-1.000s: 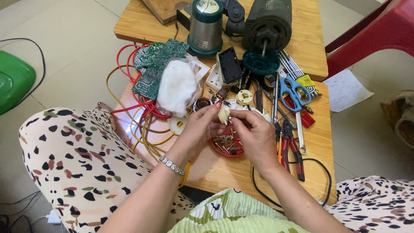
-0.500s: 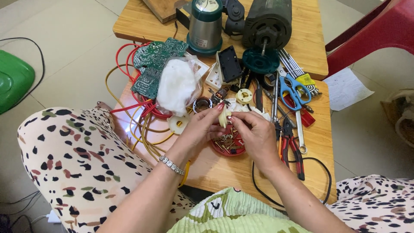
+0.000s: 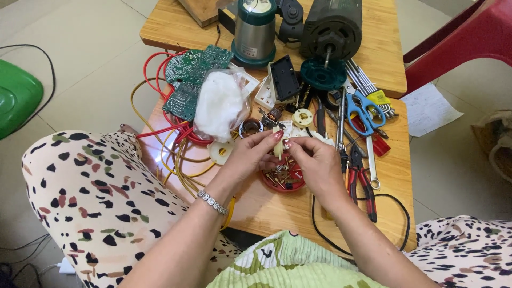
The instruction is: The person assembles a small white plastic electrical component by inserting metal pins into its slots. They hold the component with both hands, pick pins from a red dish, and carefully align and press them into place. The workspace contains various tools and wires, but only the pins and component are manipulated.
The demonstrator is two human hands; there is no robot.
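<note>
Pinching a small pale part (image 3: 278, 148) between both hands, just above the red dish (image 3: 282, 178). Left hand (image 3: 249, 156) closed on its left edge, thumb and forefinger tips meeting; right hand (image 3: 314, 162) closed on the right edge. What the part is cannot be told; too small.

Step in hand, by my reading: fine two-handed fitting or picking apart of the part. Any next move calls for a steady fingertip hold directly over the dish, so loose bits drop in rather than roll off.

Dish holds small brass and dark bits. Right of the dish: red-handled pliers (image 3: 362, 178), a spanner (image 3: 370, 160), blue scissors (image 3: 358, 109) further up. Left of the dish: white ring (image 3: 220, 151), yellow and red wires (image 3: 176, 144), a bag of white wadding (image 3: 218, 104), green circuit boards (image 3: 194, 74). Beyond the dish: steel-and-green jug (image 3: 255, 29), dark motor (image 3: 332, 24).

Counter (image 3: 266, 205) is low, bare wood, crowded. Pale tiled floor (image 3: 96, 48) around it; red chair (image 3: 464, 40) beyond the dish to the right, green object (image 3: 18, 96) far left.
</note>
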